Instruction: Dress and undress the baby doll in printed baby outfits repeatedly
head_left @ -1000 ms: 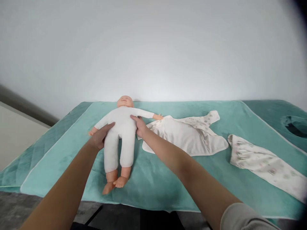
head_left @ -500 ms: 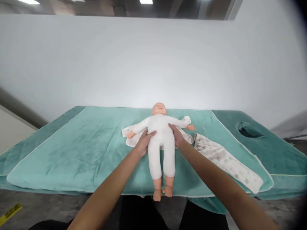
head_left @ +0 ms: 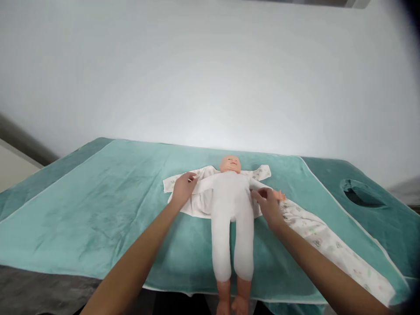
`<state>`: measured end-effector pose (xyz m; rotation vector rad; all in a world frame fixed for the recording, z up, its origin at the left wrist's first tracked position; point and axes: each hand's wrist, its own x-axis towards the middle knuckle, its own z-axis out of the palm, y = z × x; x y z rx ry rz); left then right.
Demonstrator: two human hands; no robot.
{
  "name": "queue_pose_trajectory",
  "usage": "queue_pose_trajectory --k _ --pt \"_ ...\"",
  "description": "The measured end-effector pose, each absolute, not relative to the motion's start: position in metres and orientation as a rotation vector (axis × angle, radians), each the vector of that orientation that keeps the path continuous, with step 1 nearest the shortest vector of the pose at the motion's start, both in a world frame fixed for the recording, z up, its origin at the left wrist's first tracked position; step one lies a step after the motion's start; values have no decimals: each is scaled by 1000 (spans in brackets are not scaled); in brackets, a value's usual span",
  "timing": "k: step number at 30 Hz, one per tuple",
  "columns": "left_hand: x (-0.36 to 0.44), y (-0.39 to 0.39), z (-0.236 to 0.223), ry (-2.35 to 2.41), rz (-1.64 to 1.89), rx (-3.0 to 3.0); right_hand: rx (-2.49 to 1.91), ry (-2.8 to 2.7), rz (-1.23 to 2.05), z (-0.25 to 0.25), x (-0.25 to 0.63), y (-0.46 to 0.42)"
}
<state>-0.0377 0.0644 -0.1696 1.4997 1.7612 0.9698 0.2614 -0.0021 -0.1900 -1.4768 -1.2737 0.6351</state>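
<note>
A baby doll with a white cloth body lies on its back, head toward the wall. Beneath it a small white printed shirt is spread open, its sleeves out to both sides. My left hand is curled around the end of the doll's arm on the left; the doll's hand there is hidden. My right hand is beside the doll's torso, just below its other arm. Its fingers are bent together, and what lies between them is hidden. White printed pants lie under my right forearm.
A green padded mat covers the table, which stands against a white wall. Toward the right end the cover has an oval hole. The doll's feet reach past the near edge.
Both hands have left the doll's waist and moved outward to its arms. The doll's arm on the right now lies lower, off the shirt sleeve. The view has tilted downward.
</note>
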Motion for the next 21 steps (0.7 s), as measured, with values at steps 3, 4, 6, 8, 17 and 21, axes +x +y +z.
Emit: queue_pose_trajectory --k 3,4,6,8,17,21 --pt "-59 110 -179 1990 635 1701 -1323 -1825 419 -147 228 5" --pt "-62 121 -186 2003 553 1721 -1264 -2021 387 -136 211 13" --pt "-66 135 -201 2018 487 1767 -1218 -2406 305 -122 175 40" --pt "-68 140 -214 2058 487 1844 -1218 -2753 206 -124 141 72" --pt "-98 136 -209 1847 875 1609 -1252 -2968 58 -178 116 126" --pt "-107 129 -202 1560 1166 1275 -1575 -2755 -125 -162 132 111"
